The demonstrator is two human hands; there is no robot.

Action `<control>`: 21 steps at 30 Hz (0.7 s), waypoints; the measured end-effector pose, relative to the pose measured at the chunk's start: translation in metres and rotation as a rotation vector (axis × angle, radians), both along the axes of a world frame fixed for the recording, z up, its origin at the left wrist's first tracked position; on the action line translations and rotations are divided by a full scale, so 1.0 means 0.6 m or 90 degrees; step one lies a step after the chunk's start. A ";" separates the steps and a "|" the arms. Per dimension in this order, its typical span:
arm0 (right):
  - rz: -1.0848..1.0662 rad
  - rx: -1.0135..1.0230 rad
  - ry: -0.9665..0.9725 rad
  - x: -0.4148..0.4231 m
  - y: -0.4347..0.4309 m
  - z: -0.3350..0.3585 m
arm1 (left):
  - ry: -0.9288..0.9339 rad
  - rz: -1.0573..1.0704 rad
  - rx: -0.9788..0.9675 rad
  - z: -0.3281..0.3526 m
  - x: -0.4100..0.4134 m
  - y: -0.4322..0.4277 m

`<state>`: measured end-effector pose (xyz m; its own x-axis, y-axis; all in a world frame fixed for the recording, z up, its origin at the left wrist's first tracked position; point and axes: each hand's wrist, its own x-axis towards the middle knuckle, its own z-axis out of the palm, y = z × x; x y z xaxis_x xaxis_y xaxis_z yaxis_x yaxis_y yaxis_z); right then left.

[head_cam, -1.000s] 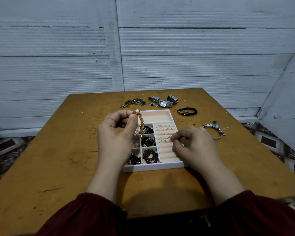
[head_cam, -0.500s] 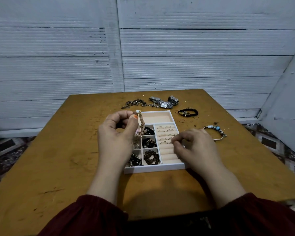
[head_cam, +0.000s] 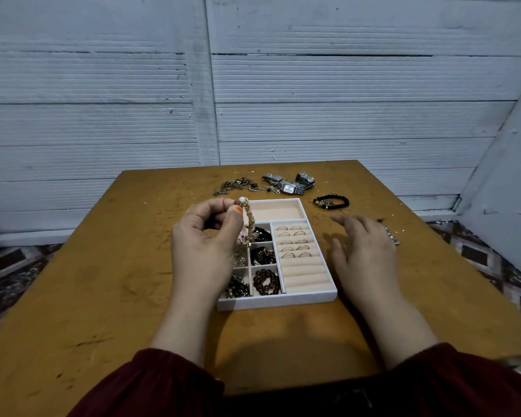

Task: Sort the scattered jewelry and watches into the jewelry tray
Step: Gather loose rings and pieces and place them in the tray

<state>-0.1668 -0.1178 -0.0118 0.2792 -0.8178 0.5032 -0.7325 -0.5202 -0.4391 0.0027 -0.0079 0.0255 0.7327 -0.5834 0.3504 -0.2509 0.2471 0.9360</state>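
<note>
We are wearing dark maroon sleeves (head_cam: 151,383) gathered loosely at both wrists, and our left hand (head_cam: 205,245) is showing an orange-painted thumbnail (head_cam: 237,208); our right hand (head_cam: 364,251) is bare.

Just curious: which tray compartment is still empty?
The wide compartment along the tray's far edge; it shows only bare lining, while the others hold rings or bracelets.

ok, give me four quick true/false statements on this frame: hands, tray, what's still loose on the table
1. The left hand pinches a gold charm bracelet above the jewelry tray. True.
2. The right hand grips a watch. False: it is open and holds nothing.
3. The tray's long top compartment holds rings. False: it is bare; the rings sit in the slotted section.
4. The silver watches lie on the table beyond the tray. True.
</note>
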 end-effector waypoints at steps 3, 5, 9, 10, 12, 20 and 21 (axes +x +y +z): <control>0.018 0.089 0.002 -0.003 -0.006 -0.006 | -0.009 0.001 0.002 0.000 0.001 -0.001; 0.058 0.137 0.032 -0.003 -0.008 -0.012 | -0.014 0.001 0.003 0.001 -0.001 -0.002; 0.127 0.191 0.107 -0.001 -0.013 -0.013 | 0.008 -0.007 -0.002 0.004 -0.003 -0.003; 0.137 0.203 0.124 -0.001 -0.014 -0.012 | 0.014 -0.011 -0.003 0.005 -0.004 -0.002; 0.141 0.211 0.169 0.001 -0.017 -0.013 | 0.025 -0.018 -0.004 0.008 -0.006 -0.002; 0.110 0.209 0.255 0.001 -0.024 -0.022 | 0.043 -0.022 -0.007 0.023 -0.008 -0.005; 0.109 0.205 0.261 0.002 -0.025 -0.022 | 0.040 -0.017 -0.015 0.026 -0.007 -0.007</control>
<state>-0.1657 -0.1329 -0.0249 0.5428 -0.8380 0.0561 -0.7935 -0.5337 -0.2924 -0.0016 -0.0118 0.0408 0.7377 -0.5956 0.3181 -0.1843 0.2756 0.9434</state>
